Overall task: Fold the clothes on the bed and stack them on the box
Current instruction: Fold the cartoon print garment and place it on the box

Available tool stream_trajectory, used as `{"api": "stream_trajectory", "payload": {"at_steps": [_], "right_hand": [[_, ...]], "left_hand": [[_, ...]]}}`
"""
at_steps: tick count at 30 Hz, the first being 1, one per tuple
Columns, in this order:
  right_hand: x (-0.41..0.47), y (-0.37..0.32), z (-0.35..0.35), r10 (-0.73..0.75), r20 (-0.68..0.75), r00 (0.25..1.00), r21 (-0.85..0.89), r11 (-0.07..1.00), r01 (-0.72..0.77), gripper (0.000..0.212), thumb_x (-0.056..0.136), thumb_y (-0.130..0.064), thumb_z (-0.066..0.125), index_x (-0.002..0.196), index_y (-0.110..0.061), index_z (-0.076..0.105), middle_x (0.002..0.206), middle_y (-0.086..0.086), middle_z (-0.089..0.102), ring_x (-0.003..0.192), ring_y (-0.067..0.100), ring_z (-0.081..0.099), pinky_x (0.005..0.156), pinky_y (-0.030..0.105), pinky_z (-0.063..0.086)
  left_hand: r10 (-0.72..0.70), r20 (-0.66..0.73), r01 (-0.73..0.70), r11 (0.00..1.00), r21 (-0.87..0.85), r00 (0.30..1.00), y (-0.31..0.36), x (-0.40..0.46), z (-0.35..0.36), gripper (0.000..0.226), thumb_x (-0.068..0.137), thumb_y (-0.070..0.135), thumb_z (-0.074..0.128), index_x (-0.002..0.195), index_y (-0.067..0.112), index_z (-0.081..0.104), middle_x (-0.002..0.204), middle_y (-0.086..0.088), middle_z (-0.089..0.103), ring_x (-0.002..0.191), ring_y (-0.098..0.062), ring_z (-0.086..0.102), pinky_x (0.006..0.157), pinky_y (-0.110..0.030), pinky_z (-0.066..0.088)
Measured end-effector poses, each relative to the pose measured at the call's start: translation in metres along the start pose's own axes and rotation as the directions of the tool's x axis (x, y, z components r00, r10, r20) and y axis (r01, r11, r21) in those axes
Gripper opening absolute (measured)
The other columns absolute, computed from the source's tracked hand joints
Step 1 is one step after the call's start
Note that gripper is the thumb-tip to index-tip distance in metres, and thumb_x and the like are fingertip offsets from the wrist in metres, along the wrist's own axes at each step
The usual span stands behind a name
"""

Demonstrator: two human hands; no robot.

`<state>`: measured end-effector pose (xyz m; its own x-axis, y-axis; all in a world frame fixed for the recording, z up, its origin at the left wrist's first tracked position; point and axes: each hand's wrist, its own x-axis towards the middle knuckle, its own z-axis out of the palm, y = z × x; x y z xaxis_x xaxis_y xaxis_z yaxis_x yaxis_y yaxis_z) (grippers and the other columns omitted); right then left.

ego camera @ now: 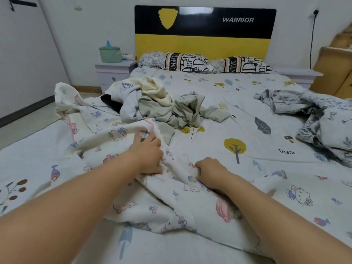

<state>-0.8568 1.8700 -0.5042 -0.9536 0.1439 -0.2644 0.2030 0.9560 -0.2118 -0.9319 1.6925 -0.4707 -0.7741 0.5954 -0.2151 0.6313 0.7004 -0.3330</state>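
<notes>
Both hands on the cartoon-print garment (171, 202), spread crumpled on the bed (247, 115) nearest the camera. Left hand (147, 154) grip closed, bunching fabric; right hand (208, 171) fisted on a fold. Unfolded clothes pile (162, 103) lies just beyond the garment, toward the headboard (203, 46).

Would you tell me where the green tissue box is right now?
In the head view, the green tissue box sits on the white nightstand at upper left, just left of the yellow-and-black headboard.
</notes>
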Motion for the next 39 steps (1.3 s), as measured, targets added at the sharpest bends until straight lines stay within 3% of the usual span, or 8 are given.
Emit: {"api": "stream_trajectory", "payload": {"at_steps": [5,9,16,19,22,28,34,39], "right_hand": [[-0.01,-0.004,-0.018,0.006,-0.292,0.956,0.252,0.965,0.071,0.027,0.093,-0.026,0.05,0.069,-0.017,0.04,0.091,0.007,0.056,0.089,0.027,0.052,0.066,0.03,0.033],[-0.01,-0.012,-0.029,0.114,-0.524,0.844,0.402,0.907,0.127,0.014,0.095,-0.025,0.046,0.094,-0.014,0.053,0.095,0.009,0.063,0.085,0.029,0.056,0.064,0.033,0.04],[-0.012,-0.028,-0.011,0.058,-0.312,0.948,0.065,0.997,-0.04,0.039,0.096,-0.027,0.044,0.132,-0.016,0.037,0.129,0.009,0.044,0.12,0.028,0.038,0.091,0.037,0.035],[-0.029,-0.045,-0.012,-0.067,-0.425,0.902,0.078,0.991,0.111,0.039,0.096,-0.024,0.04,0.135,-0.018,0.037,0.13,0.005,0.041,0.12,0.024,0.035,0.095,0.035,0.033],[-0.048,-0.069,-0.005,-0.208,-0.44,0.874,0.079,0.96,0.268,0.037,0.097,-0.024,0.04,0.133,-0.019,0.04,0.128,0.003,0.042,0.12,0.022,0.036,0.099,0.033,0.033],[-0.075,-0.138,0.033,-0.52,-0.563,0.642,-0.136,0.825,0.549,0.034,0.069,-0.036,0.037,0.076,-0.023,0.068,0.077,-0.003,0.059,0.07,0.017,0.058,0.057,0.021,0.049],[-0.079,-0.182,0.073,-0.554,-0.194,0.81,-0.279,0.822,0.496,0.06,0.025,-0.064,0.078,0.071,-0.028,0.068,0.066,-0.009,0.06,0.06,0.01,0.057,0.052,0.016,0.04],[-0.097,-0.183,0.045,-0.565,-0.298,0.769,-0.091,0.819,0.567,0.013,0.084,-0.011,0.057,0.097,-0.01,0.056,0.092,0.015,0.064,0.082,0.033,0.06,0.059,0.033,0.03]], "left_hand": [[-0.22,0.063,0.224,0.973,-0.058,0.973,-0.017,-0.016,-0.016,0.035,0.088,0.053,0.042,0.085,0.021,0.055,0.097,0.001,0.058,0.099,-0.021,0.051,0.107,-0.053,0.025],[-0.297,0.261,0.336,0.934,-0.12,0.918,-0.039,-0.03,-0.032,0.088,0.081,0.077,0.031,0.144,0.015,0.027,0.129,-0.007,0.054,0.112,-0.026,0.055,0.09,-0.033,0.043],[-0.506,-0.146,0.46,0.848,-0.264,0.85,-0.087,-0.046,-0.004,0.04,0.095,0.029,0.041,0.135,0.024,0.036,0.142,-0.011,0.031,0.13,-0.033,0.031,0.097,-0.047,0.037],[-0.49,0.046,0.487,0.843,-0.226,0.87,-0.113,-0.053,0.025,0.053,0.09,0.026,0.048,0.14,0.033,0.029,0.154,-0.004,0.014,0.141,-0.032,0.012,0.108,-0.054,0.024],[-0.452,0.173,0.483,0.796,-0.365,0.875,-0.127,-0.055,0.054,0.058,0.089,0.034,0.055,0.14,0.025,0.031,0.135,-0.01,0.042,0.124,-0.031,0.041,0.101,-0.042,0.038],[-0.502,0.009,0.466,0.795,-0.389,0.865,-0.132,-0.072,0.064,0.013,0.09,0.027,0.052,0.081,0.024,0.044,0.087,0.003,0.051,0.091,-0.021,0.051,0.071,-0.029,0.035],[-0.551,-0.132,0.484,0.805,-0.344,0.824,-0.149,-0.098,0.041,0.023,0.086,0.028,0.052,0.068,0.015,0.054,0.084,-0.004,0.051,0.083,-0.023,0.05,0.063,-0.03,0.037],[-0.579,-0.001,0.522,0.735,-0.433,0.815,-0.176,-0.138,0.001,0.025,0.089,0.024,0.051,0.069,0.008,0.051,0.07,-0.008,0.053,0.067,-0.023,0.047,0.054,-0.029,0.031]]}}
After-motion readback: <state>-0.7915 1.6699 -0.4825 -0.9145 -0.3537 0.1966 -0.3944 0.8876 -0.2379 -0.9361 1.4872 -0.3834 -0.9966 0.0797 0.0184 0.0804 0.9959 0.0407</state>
